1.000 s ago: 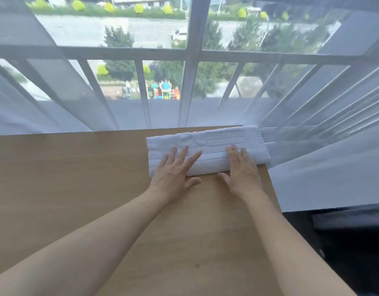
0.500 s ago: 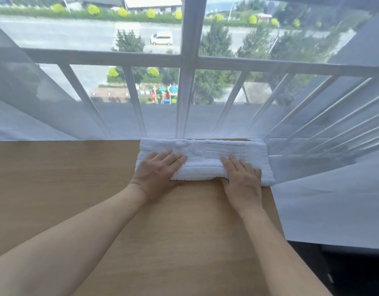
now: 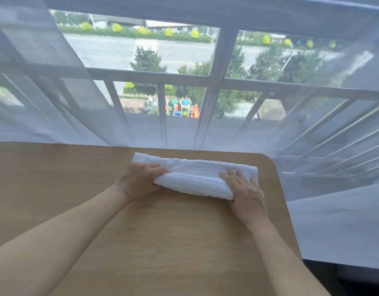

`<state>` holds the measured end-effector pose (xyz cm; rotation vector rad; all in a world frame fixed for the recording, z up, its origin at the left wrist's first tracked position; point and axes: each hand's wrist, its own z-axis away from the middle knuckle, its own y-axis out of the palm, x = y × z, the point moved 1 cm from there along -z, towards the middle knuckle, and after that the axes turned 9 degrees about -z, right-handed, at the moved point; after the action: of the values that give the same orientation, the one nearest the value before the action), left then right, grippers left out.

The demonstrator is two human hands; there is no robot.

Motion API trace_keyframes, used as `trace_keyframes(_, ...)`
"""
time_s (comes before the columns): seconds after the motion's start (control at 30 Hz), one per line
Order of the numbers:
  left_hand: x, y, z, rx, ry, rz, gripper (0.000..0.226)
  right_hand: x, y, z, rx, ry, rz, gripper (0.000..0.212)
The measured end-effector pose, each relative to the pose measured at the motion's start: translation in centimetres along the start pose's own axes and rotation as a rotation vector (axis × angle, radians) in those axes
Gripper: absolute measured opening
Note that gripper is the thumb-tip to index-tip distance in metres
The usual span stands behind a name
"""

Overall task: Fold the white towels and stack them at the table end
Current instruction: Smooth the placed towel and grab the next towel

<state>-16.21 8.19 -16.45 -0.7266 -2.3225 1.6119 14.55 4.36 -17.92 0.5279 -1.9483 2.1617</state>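
- folded white towel (image 3: 197, 178) near far right corner of wooden table (image 3: 163, 242)
- left hand (image 3: 139, 182) grips its left end, fingers curled over
- right hand (image 3: 245, 195) grasps right end
- sheer curtain (image 3: 333, 221) behind table

No text, label, brand, number or sign can be read anywhere in the view. The white towel (image 3: 195, 178) carries only a woven ribbed pattern, and no print is seen on the wooden table (image 3: 163, 242)
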Motion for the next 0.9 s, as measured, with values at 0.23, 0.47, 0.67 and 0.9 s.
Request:
trace_keyframes(0.23, 2.5, -6.4, 4.1, 0.088, -0.049, 0.005, 0.050, 6.3, -3.4, 0.6, 0.070, -0.015, 0.029, 0.063)
trace_keyframes(0.47, 7.1, -17.4, 11.5, -0.008, -0.125, -0.111, 0.043, 19.1, -5.4, 3.0, -0.025, -0.159, 0.081, 0.051)
trace_keyframes(0.67, 12.5, -27.1, 20.9, -0.077, -0.212, -0.190, 0.044, 33.2, -5.8, 6.0, -0.098, -0.282, 0.104, 0.048)
trace_keyframes(0.9, 20.7, -37.1, 36.1, -0.209, -0.170, -0.329, 0.053, 52.0, -3.4, 10.3, -0.165, -0.431, 0.064, 0.050)
